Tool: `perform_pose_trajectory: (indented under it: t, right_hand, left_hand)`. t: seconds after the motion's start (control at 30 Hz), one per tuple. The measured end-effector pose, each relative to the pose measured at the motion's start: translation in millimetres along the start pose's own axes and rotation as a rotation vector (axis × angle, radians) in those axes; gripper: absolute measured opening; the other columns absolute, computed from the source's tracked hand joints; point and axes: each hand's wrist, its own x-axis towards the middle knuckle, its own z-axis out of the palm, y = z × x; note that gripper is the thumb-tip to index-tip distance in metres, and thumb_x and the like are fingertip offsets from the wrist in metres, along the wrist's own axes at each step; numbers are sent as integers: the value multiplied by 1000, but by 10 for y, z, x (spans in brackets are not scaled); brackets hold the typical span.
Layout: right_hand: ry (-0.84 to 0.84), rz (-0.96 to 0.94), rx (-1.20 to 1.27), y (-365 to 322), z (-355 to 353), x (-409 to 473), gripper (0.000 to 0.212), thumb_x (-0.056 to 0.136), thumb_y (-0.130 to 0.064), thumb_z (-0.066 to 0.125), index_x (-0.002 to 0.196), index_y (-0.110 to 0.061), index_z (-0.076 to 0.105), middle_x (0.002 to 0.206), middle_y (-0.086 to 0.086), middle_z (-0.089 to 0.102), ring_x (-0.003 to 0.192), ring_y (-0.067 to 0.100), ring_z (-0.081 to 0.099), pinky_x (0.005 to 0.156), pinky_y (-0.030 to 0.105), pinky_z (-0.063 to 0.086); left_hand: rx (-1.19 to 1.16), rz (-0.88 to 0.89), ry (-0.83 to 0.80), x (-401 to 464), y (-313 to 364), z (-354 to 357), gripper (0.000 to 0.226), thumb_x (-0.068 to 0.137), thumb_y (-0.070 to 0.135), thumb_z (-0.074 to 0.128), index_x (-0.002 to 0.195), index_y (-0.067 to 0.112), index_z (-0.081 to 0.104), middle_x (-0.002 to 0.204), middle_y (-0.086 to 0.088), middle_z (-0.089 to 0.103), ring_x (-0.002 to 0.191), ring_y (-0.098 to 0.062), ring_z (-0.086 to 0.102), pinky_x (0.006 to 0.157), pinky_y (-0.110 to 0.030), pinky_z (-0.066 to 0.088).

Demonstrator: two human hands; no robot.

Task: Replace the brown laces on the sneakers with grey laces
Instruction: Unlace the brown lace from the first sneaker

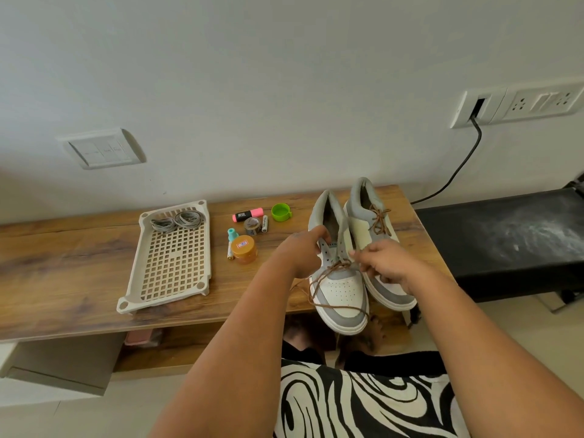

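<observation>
The brown lace [331, 273] on your near sneaker [339, 289], at the surface [79, 263] edge, is thin, limp cord that should slide easily; pinch it close to an eyelet. Your right hand [384, 263] pinches it, your left hand [303, 251] grips the collar; grey laces [175, 220] wait in the tray [170, 298]

A home is suggested, most likely a bedroom or study corner; a wood-grain desk [79, 263] is set against a plain painted wall [252, 74]; domestic switch plates [102, 150] and a socket strip [518, 104] are mounted on that wall; household oddments are scattered on the desk: a highlighter [248, 214], a tape roll [252, 225], a small jar [243, 249]; pale floor tiles [518, 327] are seen below.
</observation>
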Motion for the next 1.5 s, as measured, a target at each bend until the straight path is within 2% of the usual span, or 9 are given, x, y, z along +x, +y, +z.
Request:
perform_pose_trajectory:
  t: [0.1, 0.3, 0.5, 0.67, 0.8, 1.03, 1.17, 1.27, 1.5]
  right_hand:
    - [238, -124, -17, 12, 108, 89, 30, 85, -43, 71, 95, -17, 63, 92, 2, 68, 76, 13, 67, 64, 25, 46]
    - [197, -199, -237, -21, 172, 91, 17, 82, -25, 77, 92, -18, 66, 85, -1, 63, 83, 18, 62, 70, 29, 50]
    - [-27, 38, -375, -43, -81, -36, 15, 81, -13, 67, 92, -4, 69, 83, 10, 69, 70, 18, 60, 61, 27, 50]
    - [276, -226, -366, -40, 130, 64, 20, 88, -30, 70, 99, -18, 60, 91, -4, 59, 86, 15, 56, 67, 24, 40]
    - [229, -295, -353, -20, 234, 127, 7, 91, -12, 65, 92, -18, 61, 79, -8, 53, 81, 15, 54, 58, 18, 36]
    - [-2, -20, -1067, -38, 43, 29, 27, 95, -12, 55, 121, -7, 60, 121, 8, 61, 109, 22, 60, 82, 25, 45]
    - [252, -233, -651, -29, 149, 112, 12, 93, -11, 59, 104, -13, 61, 103, 8, 63, 93, 23, 59, 75, 31, 49]
    - [236, -292, -460, 1, 245, 160, 5, 93, -16, 62, 92, -18, 58, 90, 0, 59, 90, 22, 60, 70, 29, 42]
    - [108, -206, -625, 60, 169, 198, 16, 99, -24, 54, 105, -11, 60, 99, 6, 61, 91, 22, 55, 76, 31, 44]
  left_hand:
    - [-6, 5, 11, -3, -4, 7, 51, 85, -2, 49, 128, 27, 47, 118, -3, 63, 108, -22, 57, 89, -36, 50]
    - [-28, 0, 8, 9, -17, 8, 52, 84, -1, 50, 128, 29, 47, 116, -1, 63, 104, -21, 57, 84, -33, 49]
    - [-59, -5, -2, 20, -20, 9, 55, 84, -5, 46, 128, 30, 48, 116, -1, 63, 107, -20, 58, 86, -33, 49]
    - [-61, -6, -12, 36, -26, 12, 57, 84, -6, 43, 129, 29, 47, 118, -2, 63, 108, -21, 57, 85, -32, 48]
    - [-70, -4, -5, 44, -34, 27, 55, 85, -4, 44, 129, 29, 48, 118, -3, 63, 107, -22, 57, 84, -32, 47]
    - [-102, -1, -6, 65, -57, 37, 53, 88, -3, 42, 128, 31, 49, 118, -6, 62, 104, -23, 59, 83, -33, 50]
    - [-116, -6, 3, 71, -58, 55, 53, 88, -2, 41, 128, 31, 49, 117, -7, 62, 103, -24, 59, 80, -33, 48]
    - [-121, -9, -1, 72, -60, 55, 54, 87, -3, 41, 129, 30, 49, 117, -7, 61, 105, -23, 58, 79, -31, 45]
    - [-108, -5, 5, 102, -70, 67, 50, 89, 0, 41, 128, 31, 49, 117, -9, 60, 87, -20, 58, 70, -30, 46]
